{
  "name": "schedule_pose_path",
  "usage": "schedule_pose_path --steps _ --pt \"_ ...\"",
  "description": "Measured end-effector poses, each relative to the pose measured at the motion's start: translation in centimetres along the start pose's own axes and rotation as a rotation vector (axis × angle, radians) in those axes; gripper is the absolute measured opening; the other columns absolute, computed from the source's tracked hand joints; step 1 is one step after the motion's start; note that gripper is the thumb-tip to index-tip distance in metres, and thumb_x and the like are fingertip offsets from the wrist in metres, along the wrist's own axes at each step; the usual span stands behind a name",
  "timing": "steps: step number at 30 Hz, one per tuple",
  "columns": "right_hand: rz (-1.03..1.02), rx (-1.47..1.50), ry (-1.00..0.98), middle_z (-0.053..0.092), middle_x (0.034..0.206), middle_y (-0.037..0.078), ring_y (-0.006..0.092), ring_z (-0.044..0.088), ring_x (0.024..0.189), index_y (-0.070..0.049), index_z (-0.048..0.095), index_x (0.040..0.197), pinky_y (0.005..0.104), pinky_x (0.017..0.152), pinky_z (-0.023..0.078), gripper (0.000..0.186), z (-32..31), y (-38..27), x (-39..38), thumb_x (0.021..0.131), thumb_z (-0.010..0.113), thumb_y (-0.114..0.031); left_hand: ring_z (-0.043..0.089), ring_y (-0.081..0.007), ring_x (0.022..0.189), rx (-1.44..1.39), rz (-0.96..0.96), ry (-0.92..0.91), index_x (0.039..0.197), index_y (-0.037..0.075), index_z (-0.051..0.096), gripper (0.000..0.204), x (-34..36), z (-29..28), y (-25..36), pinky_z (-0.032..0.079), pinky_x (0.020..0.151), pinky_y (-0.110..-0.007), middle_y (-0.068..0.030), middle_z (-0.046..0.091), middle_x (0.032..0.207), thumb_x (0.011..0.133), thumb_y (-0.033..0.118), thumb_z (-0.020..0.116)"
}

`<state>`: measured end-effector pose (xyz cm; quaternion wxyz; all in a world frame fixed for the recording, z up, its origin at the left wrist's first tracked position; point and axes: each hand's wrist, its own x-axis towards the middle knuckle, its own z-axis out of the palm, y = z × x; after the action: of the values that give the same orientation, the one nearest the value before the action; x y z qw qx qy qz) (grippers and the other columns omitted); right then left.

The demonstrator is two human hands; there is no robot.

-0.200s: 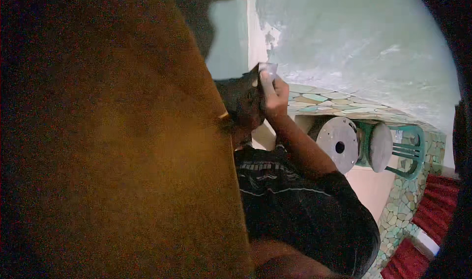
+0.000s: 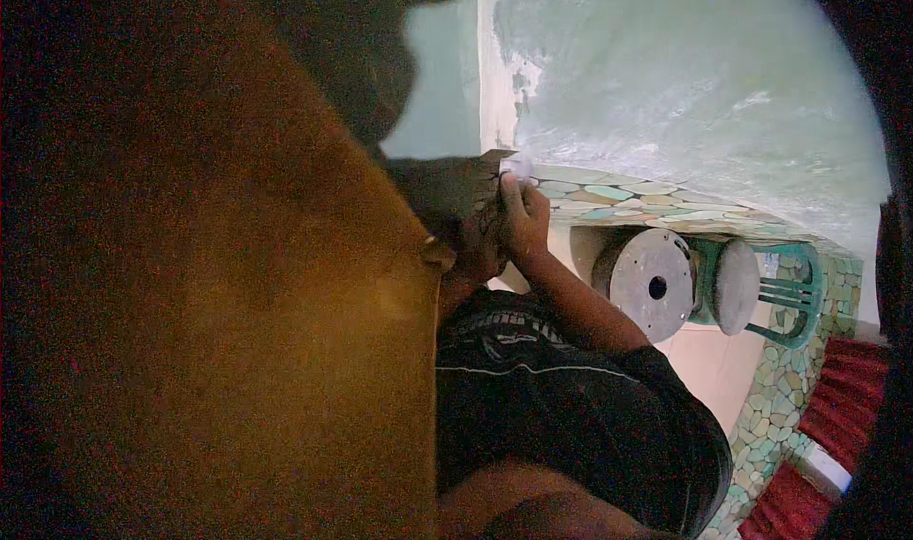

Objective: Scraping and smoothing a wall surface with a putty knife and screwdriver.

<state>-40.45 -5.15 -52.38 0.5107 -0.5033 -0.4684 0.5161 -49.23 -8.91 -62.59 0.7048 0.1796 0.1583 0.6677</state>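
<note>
My right hand (image 2: pixel 529 218) is closed, its thumb pressed on a thin flat light-grey piece (image 2: pixel 514 163) with a dark pointed edge. Whether this is a scraper blade or a folded sheet is too unclear to tell. The piece is at the wall corner, by the lower end of a pale strip (image 2: pixel 495 74) with patchy, flaked paint. Close beside it, in deep shadow, my left hand (image 2: pixel 483 243) looks curled. A dark straight-edged shape (image 2: pixel 433 186) lies next to that hand, and what it is stays unclear.
A large blurred brown surface (image 2: pixel 285 350) covers the left side. The green wall (image 2: pixel 685 64) with whitish smears meets a band of mosaic stone (image 2: pixel 609 193). To the right are a round grey disc with a central hole (image 2: pixel 647 297), a green plastic chair (image 2: pixel 794 288) and red cloth (image 2: pixel 842 397).
Both hands and the flat grey piece have shifted down the picture along the wall corner, the right hand slightly leftward too. The brown surface's edge has changed shape.
</note>
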Motion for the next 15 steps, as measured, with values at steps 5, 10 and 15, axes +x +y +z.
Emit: schedule_pose_path --steps 5,10,15 --pt "-0.147 0.129 -0.068 0.053 0.062 0.002 0.0096 0.047 0.059 -0.001 0.056 0.068 0.0266 0.053 0.038 0.040 1.5 -5.5 2.1 0.089 0.051 -0.035 0.043 -0.0288 0.113 -0.071 -0.029 0.025 0.129 0.002 0.035 0.045 -1.1 -0.4 -0.1 0.037 0.094 -0.037 -0.0137 0.044 0.126 0.090 0.021 0.047" --pt "-0.032 0.016 -0.054 0.056 0.068 0.002 0.0091 0.049 0.062 0.002 0.057 0.079 0.0243 0.056 0.039 0.035 0.6 -3.2 0.8 0.090 0.051 -0.031 0.043 -0.0287 0.113 -0.136 -0.041 0.010 0.129 0.002 0.035 0.045 0.3 -0.1 0.2 0.036 0.094 -0.037 -0.0136 0.044 0.126 0.090 0.022 0.047" --pt "0.011 -0.009 -0.026 0.055 0.068 0.002 0.0087 0.047 0.062 0.002 0.057 0.077 0.0247 0.056 0.039 0.036 0.8 -2.2 0.8 0.090 0.051 -0.031 0.043 -0.0286 0.113 -0.209 -0.080 0.027 0.129 0.002 0.035 0.045 0.0 -0.4 -0.3 0.036 0.094 -0.037 -0.0134 0.044 0.126 0.090 0.022 0.046"
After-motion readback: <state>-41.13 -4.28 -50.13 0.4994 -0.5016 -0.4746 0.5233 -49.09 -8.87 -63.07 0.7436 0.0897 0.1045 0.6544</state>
